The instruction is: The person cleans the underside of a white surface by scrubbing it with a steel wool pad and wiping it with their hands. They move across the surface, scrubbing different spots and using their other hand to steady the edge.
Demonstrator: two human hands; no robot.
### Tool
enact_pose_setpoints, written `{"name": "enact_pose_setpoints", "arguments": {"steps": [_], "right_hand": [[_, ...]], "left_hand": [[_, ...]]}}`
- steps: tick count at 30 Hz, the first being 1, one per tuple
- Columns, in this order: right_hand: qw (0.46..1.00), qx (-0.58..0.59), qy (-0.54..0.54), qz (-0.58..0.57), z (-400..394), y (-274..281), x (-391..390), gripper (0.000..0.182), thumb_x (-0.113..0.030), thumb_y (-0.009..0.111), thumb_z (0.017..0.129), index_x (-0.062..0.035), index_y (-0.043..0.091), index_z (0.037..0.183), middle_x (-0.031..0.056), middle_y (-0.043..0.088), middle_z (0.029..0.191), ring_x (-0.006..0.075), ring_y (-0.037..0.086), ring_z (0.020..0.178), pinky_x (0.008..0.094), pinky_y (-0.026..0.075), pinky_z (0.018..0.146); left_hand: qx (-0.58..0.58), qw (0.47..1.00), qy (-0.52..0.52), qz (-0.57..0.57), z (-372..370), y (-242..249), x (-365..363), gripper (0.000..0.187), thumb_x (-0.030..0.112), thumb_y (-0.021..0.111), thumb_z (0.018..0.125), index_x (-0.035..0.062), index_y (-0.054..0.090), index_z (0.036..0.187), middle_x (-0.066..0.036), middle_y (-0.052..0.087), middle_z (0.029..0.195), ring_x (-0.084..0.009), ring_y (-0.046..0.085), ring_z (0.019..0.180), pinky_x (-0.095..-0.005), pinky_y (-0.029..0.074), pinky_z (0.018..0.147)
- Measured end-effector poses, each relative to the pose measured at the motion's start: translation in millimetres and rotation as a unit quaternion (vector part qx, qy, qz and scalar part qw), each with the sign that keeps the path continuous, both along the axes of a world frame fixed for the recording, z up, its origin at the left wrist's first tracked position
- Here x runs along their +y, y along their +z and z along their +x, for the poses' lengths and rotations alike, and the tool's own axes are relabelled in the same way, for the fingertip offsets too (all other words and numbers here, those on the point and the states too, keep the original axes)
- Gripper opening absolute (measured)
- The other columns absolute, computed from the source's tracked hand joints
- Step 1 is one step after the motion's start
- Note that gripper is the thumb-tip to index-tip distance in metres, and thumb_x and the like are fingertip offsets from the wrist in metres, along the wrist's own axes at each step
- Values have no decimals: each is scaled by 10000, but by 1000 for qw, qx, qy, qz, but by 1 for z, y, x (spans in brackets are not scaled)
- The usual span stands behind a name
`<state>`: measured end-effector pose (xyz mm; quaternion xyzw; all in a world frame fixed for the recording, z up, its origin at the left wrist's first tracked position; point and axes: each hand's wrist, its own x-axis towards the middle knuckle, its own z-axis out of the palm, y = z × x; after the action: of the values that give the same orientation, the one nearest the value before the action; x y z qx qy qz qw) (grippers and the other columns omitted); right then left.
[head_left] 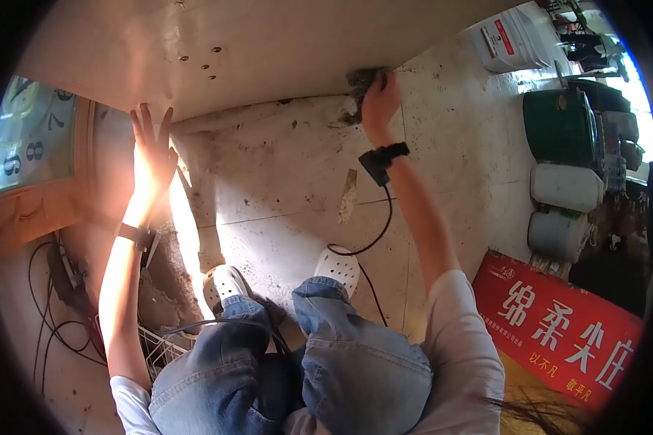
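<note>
head view: the floor (283, 196) is pale, stained and tiled, with a strip of debris (347, 196) lying near its centre. a large cream panel (232, 51) spans the upper part of the view; its face carries several small dark spots and its lower edge runs diagonally from centre left to upper right.

the right hand (379, 98) is closed around a dark, grey scrubbing pad (359, 83), fingers curled over it, and presses the pad against the lower edge of the panel. a black wrist device (382, 161) sits on the right forearm; a black cable (374, 232) hangs from it and loops down to the floor beside a white clog (337, 267).

the left hand (152, 148) is fully open, fingers straight and slightly spread, palm flat against the panel surface; it holds nothing. a black band (136, 236) is worn on the left wrist. strong sunlight washes out this hand and part of the floor below it.

a clock (29, 134) in a wooden frame stands at far left; numerals 8 and 9 are legible. black cables (51, 304) lie below it, and a white wire basket (159, 349) sits by the left knee.

at lower right a red sign (559, 326) carries large white characters "绵柔尖庄"; the smaller lines beneath are not legible. a white box (511, 40) with a red label stands at upper right, its text too small to read. a green container (560, 127) and white containers (562, 210) line the right edge.
</note>
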<state>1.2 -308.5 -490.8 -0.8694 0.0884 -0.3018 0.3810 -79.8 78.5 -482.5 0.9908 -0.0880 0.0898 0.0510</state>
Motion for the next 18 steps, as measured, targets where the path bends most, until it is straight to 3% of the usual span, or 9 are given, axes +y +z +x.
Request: {"name": "enact_pose_setpoints", "arguments": {"steps": [3, 4, 7, 10, 13, 16, 18], "right_hand": [[985, 157, -9, -70, 3, -62, -10, 157, -123, 439, 867, -14, 551, 889, 194, 559, 802, 364, 538, 755, 446, 421, 643], [976, 214, -25, -29, 3, -76, -13, 158, -126, 446, 864, -5, 544, 889, 200, 566, 817, 373, 537, 772, 447, 420, 647], [982, 170, -85, 11, 7, -60, 8, 172, -130, 443, 866, 6, 546, 890, 198, 570, 828, 383, 535, 789, 448, 421, 666], [994, 14, -47, 95, -2, -12, 25, 191, -137, 437, 870, 12, 555, 885, 203, 572, 841, 379, 536, 792, 427, 422, 668], [996, -37, -55, 61, 10, -51, 15, 183, -134, 435, 873, 2, 555, 886, 201, 572, 833, 370, 538, 784, 407, 413, 643], [984, 162, -64, -31, 10, -106, -11, 166, -128, 431, 873, 2, 533, 860, 198, 559, 790, 373, 522, 745, 403, 393, 610], [990, 122, -65, 30, 4, -71, 5, 174, -132, 434, 869, 8, 536, 852, 203, 558, 791, 380, 519, 740, 412, 393, 619]], "left_hand": [[2, 1000, 4, -17, -1, 1, -2, 767, -83, 496, 642, 157, 299, 1344, -217, 33, 1427, -439, 38, 1300, -416, 417, 911], [1, 1000, 3, -1, -2, 1, -2, 768, -86, 495, 641, 156, 300, 1344, -215, 33, 1428, -439, 41, 1300, -417, 415, 912], [8, 999, 3, 34, -2, -1, 4, 769, -91, 494, 640, 154, 302, 1343, -207, 34, 1430, -439, 48, 1299, -419, 408, 918], [15, 1000, 4, 24, 2, -5, 9, 748, -95, 474, 641, 147, 327, 1333, -188, 52, 1435, -423, 65, 1303, -402, 421, 893], [-14, 1000, 6, 17, 1, -7, 8, 716, -102, 432, 643, 140, 374, 1315, -160, 89, 1441, -386, 93, 1313, -361, 457, 828], [-40, 999, 7, 19, 0, -3, 0, 720, -100, 431, 647, 143, 365, 1321, -158, 91, 1441, -375, 97, 1316, -348, 458, 822], [-51, 998, 2, 47, -1, -4, -1, 729, -99, 437, 648, 147, 352, 1329, -156, 79, 1444, -372, 96, 1317, -344, 458, 817]]}}
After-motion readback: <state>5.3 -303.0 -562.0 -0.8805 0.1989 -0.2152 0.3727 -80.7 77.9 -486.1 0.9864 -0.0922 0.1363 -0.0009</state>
